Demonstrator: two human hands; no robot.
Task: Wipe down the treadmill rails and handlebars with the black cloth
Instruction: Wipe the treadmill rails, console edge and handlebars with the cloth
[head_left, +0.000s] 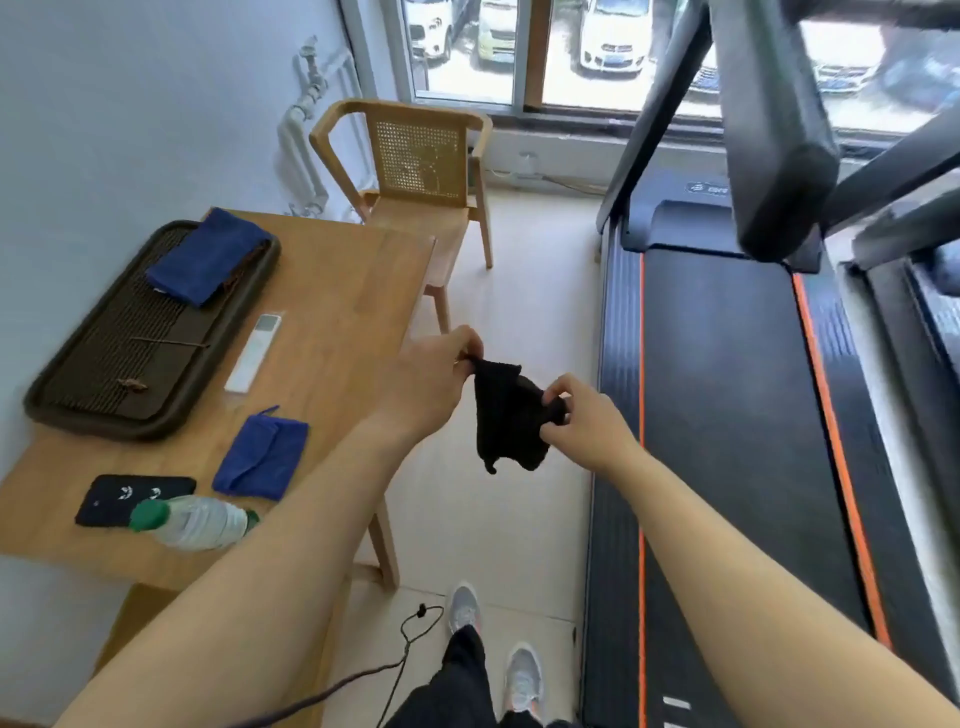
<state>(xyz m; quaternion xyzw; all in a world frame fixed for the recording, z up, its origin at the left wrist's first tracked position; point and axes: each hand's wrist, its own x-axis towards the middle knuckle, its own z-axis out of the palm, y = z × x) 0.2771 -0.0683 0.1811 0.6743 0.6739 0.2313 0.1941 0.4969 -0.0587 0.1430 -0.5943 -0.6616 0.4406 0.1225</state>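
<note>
A small black cloth (506, 415) hangs in the air over the pale floor, between the table and the treadmill. My left hand (434, 382) pinches its upper left corner. My right hand (582, 421) pinches its right edge, so the cloth is stretched between both hands. The treadmill (727, 415) lies to the right, with a black belt edged in orange and a dark side rail (615, 364) nearest me. Its dark handlebar (779, 156) juts out at the upper right, above the belt and apart from both hands.
A wooden table (353, 312) at left carries a dark tray (140, 338) with a blue cloth, a white remote (254, 353), another blue cloth (262, 457), a black phone (130, 499) and a lying water bottle (192, 519). A wooden chair (415, 171) stands by the window.
</note>
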